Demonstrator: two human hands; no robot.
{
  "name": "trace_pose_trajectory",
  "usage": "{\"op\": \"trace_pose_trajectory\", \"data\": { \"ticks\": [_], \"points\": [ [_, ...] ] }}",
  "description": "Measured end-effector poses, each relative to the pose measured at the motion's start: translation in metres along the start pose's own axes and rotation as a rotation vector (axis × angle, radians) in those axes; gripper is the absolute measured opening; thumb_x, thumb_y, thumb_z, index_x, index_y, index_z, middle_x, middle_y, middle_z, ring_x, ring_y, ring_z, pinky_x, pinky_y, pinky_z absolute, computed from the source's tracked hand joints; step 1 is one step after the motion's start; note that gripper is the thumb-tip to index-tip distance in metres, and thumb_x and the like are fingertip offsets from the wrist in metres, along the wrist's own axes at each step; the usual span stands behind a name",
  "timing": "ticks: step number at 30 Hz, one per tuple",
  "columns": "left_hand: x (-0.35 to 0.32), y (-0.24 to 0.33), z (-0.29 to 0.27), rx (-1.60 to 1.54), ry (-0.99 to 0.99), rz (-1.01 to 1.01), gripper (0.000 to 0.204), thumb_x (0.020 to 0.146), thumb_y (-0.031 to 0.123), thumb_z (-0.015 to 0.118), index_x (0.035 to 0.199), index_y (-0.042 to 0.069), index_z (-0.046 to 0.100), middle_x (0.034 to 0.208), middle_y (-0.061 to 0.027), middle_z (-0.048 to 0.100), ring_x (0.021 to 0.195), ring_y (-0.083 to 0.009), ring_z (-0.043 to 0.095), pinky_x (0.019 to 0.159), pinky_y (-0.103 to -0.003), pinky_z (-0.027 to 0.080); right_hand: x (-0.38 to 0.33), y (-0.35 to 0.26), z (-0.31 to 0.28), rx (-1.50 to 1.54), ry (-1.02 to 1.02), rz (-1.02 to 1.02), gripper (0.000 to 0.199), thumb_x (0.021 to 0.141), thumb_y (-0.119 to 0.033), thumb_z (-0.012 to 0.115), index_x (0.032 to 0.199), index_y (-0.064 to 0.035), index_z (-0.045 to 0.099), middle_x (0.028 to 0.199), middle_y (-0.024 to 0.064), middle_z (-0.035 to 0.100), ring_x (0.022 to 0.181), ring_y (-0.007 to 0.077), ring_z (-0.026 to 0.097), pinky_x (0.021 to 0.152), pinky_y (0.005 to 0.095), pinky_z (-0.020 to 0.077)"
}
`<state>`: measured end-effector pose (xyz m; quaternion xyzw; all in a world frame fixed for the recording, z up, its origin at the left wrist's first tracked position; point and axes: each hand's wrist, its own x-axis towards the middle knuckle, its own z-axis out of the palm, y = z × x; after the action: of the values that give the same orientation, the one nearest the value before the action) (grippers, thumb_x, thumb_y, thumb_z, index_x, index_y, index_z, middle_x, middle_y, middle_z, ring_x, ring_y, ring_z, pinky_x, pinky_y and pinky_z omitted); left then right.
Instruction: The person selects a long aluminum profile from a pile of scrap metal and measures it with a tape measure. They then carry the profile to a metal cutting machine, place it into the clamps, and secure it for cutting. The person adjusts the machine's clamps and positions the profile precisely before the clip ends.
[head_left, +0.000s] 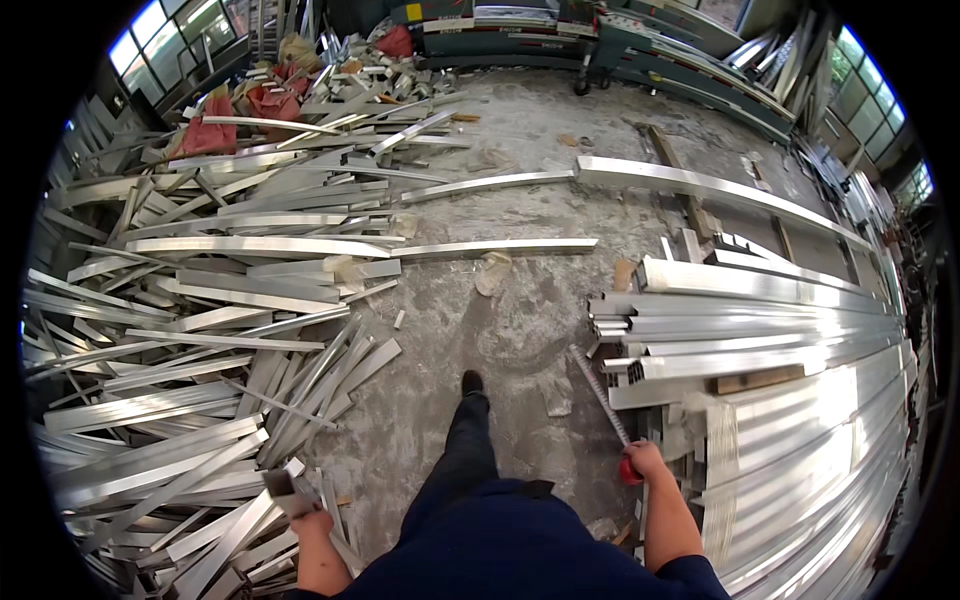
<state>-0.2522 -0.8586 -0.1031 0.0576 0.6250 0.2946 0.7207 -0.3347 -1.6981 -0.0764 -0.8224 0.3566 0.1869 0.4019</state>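
Note:
My right hand (648,459) is closed around a red tape measure (629,471). Its pale blade (602,398) is drawn out and slants away over the floor toward the ends of the stacked tubes. At the lower left, my left hand (313,522) grips a short piece of rectangular metal tube (287,491), its hollow end facing up and away from me. Below that hand and to its left lies a heap of loose metal offcuts (150,407). Closest to the right hand is a stack of long silver metal profiles (790,450).
Long bars (490,247) stick out from the left heap across the concrete floor (500,330). A long square tube (720,190) rests on timber bearers (690,205) at the far right. Green machine benches (700,80) stand at the back. Red sacks (212,125) lie at the far left.

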Motion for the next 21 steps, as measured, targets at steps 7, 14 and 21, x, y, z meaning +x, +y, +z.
{"op": "trace_pose_trajectory", "data": {
  "ticks": [7, 14, 21],
  "points": [
    [-0.015, -0.192, 0.231, 0.105, -0.005, -0.073, 0.033, 0.091, 0.041, 0.050, 0.114, 0.023, 0.065, 0.123, 0.0023, 0.062, 0.113, -0.0211, 0.058, 0.082, -0.040, 0.053, 0.108, -0.005, -0.044, -0.326, -0.018, 0.141, 0.032, 0.084, -0.032, 0.059, 0.093, -0.0048, 0.073, 0.098, 0.0178, 0.071, 0.092, 0.0294, 0.068, 0.082, 0.0420, 0.0522],
    [-0.077, -0.269, 0.495, -0.040, -0.216, -0.031, 0.031, 0.092, 0.036, 0.050, 0.114, 0.021, 0.066, 0.121, -0.0005, 0.063, 0.111, -0.0230, 0.059, 0.084, -0.043, 0.054, 0.215, -0.051, -0.073, 0.000, -0.142, 0.461, 0.026, 0.085, -0.023, 0.063, 0.089, 0.0012, 0.071, 0.089, 0.0158, 0.071, 0.076, 0.0268, 0.068, 0.071, 0.0412, 0.0544],
    [-0.193, -0.393, 0.712, 0.096, -0.324, 0.239, 0.036, 0.091, 0.039, 0.053, 0.119, 0.019, 0.062, 0.116, -0.0037, 0.065, 0.108, -0.0262, 0.061, 0.086, -0.043, 0.053, 0.476, -0.160, -0.134, -0.295, -0.109, 0.234, 0.031, 0.088, -0.027, 0.061, 0.094, 0.0007, 0.071, 0.093, 0.0192, 0.071, 0.077, 0.0303, 0.069, 0.070, 0.0433, 0.0549]
  ]
}}
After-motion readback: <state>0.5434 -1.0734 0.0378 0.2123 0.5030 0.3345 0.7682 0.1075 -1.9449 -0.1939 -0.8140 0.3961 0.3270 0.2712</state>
